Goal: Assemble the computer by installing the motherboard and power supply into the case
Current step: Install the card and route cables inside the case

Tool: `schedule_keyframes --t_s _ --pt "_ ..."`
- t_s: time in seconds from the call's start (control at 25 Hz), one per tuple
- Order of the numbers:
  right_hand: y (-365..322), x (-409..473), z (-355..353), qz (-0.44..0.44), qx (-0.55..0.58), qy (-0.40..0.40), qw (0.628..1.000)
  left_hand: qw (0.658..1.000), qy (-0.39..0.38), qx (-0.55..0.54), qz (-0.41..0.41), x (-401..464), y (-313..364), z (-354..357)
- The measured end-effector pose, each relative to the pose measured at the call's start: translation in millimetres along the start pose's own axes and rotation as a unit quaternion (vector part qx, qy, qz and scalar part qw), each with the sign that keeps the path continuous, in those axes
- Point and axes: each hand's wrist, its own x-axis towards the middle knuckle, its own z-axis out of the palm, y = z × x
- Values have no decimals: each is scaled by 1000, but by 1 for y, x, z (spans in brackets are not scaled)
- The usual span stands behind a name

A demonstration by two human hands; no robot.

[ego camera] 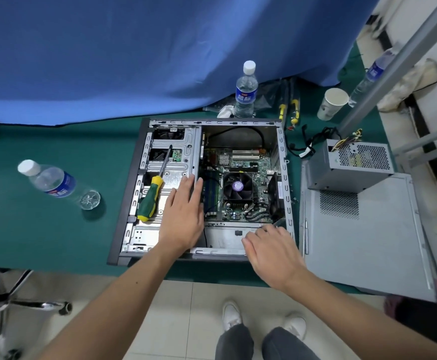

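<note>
Two water bottles, one upright and one lying, carry blue labels too blurred to read. The case lies open on the tabletop, motherboard inside; the power supply sits outside at three o'clock. The left hand rests flat, fingers straight, touching the drive cage by the screwdriver. The right hand, loosely curled, holds nothing, at the case's five o'clock corner.

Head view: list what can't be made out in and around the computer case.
- Motherboard screws: too small to tell whether fitted.
- Case floor at the near edge: covered by the left hand and right hand.
- Right hand fingertips: hidden by the hand itself, contact unclear.
- Power supply cable ends: too small and tangled.
- Side panel right edge: blurred.
</note>
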Motion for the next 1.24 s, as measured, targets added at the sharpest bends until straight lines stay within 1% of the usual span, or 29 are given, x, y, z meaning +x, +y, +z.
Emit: schedule_keyframes --t_s 0.12,0.32,0.36,0.4,0.44,0.48,0.52,0.56,0.6,0.64,0.68,0.72,0.76,0.8,0.84,0.96,1.04,1.24 --pt "4 6 -3 -46 8 -36 998 1000 -11 6 -5 -1 -5 1" --pt "6 12 -9 -105 44 -57 992 999 -22 31 -4 0 -12 1" --pt "10 14 -11 -112 76 -58 989 999 -21 31 -6 1 -12 1" --pt "13 16 -15 -106 148 -53 982 999 -21 30 -8 1 -12 1" --pt "19 15 -17 -82 256 -27 963 999 -24 30 -11 -1 -11 2" --pt "26 14 -17 -32 357 38 933 999 -25 34 -14 -2 -12 2" --pt "40 14 -17 47 429 115 895 999 -24 38 -15 -1 -12 1" --pt "57 14 -13 139 474 168 853 999 -23 40 -17 2 -11 -1" --pt "76 13 -6 230 502 180 814 999 -23 41 -17 5 -11 -2" --pt "96 11 7 309 505 156 791 999 -24 41 -18 6 -10 -2" --pt "115 7 22 370 487 104 784 999 -23 43 -18 6 -9 -1" --pt "129 3 38 406 452 39 793 999 -20 44 -20 4 -8 0" --pt "139 1 53 418 419 -18 806 999 -19 45 -23 3 -9 1" --pt "144 -1 66 416 400 -54 815 998 -20 46 -24 3 -9 1" --pt "147 -1 76 411 393 -70 820 998 -21 46 -23 3 -10 2" --pt "148 6 87 404 390 -65 825 999 -20 42 -19 6 -9 5" --pt "149 9 89 391 378 -68 836 998 -22 43 -30 3 -9 6" --pt "153 4 88 357 284 -87 886 998 -24 41 -37 4 -6 3"
